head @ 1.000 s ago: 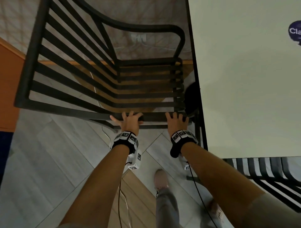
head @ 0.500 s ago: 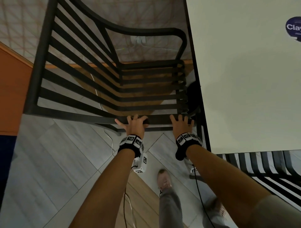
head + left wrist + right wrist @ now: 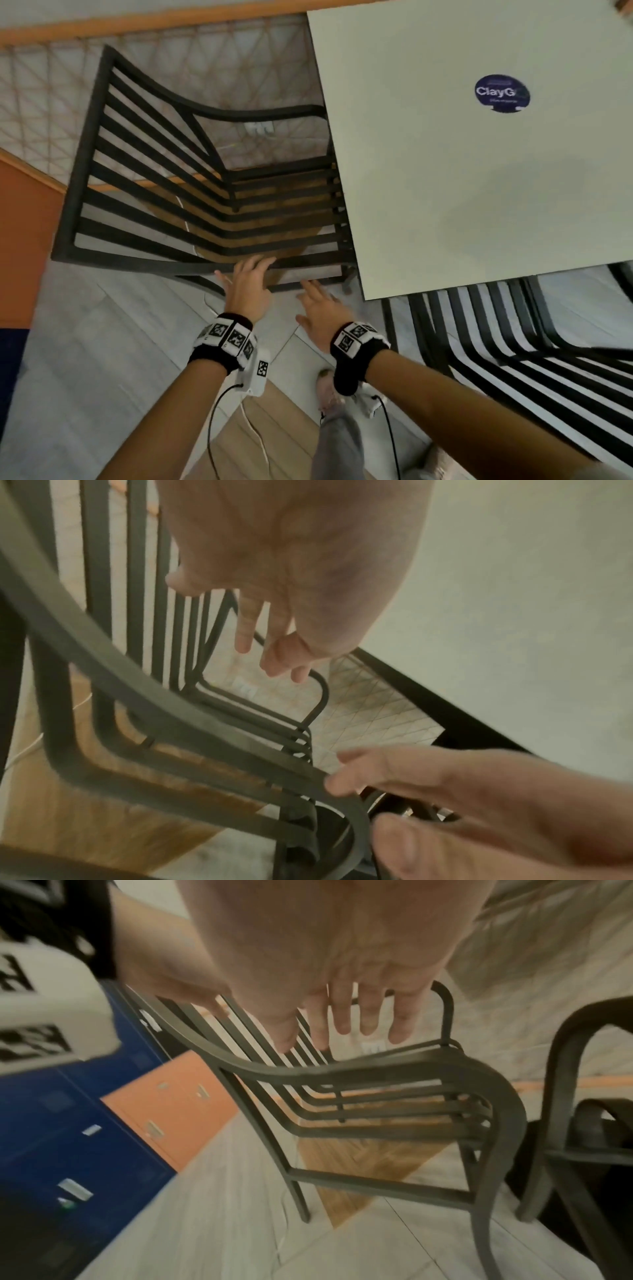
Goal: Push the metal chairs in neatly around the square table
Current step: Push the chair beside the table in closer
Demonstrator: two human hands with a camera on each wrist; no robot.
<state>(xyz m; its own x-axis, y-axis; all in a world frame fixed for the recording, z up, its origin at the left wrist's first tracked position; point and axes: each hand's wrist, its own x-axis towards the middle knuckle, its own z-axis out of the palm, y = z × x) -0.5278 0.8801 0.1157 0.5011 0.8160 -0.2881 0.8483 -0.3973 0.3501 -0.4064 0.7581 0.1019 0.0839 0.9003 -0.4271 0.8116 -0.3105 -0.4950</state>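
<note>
A dark metal slatted chair [image 3: 84, 171] stands left of the pale square table [image 3: 462, 188], its seat front at the table's left edge. My left hand [image 3: 246, 284] hovers with straight fingers over the chair's near armrest. In the left wrist view the left hand [image 3: 291, 561] is open above the armrest bar [image 3: 212, 739] and holds nothing. My right hand [image 3: 318, 308] is open too, just short of the armrest's table end. The right wrist view has the right hand [image 3: 342, 961] spread above the chair's armrest [image 3: 394, 1066].
A second slatted metal chair [image 3: 424, 325] sits at the table's near side, on my right. Orange lockers [image 3: 171, 1110] and blue lockers [image 3: 51, 1137] stand to the left. A thin cable runs over the floor. My shoe [image 3: 327, 387] is below my right wrist.
Both hands have come off the chair's near armrest and drawn back toward me with fingers straightened. The head view has pulled back and shows more of the table.
</note>
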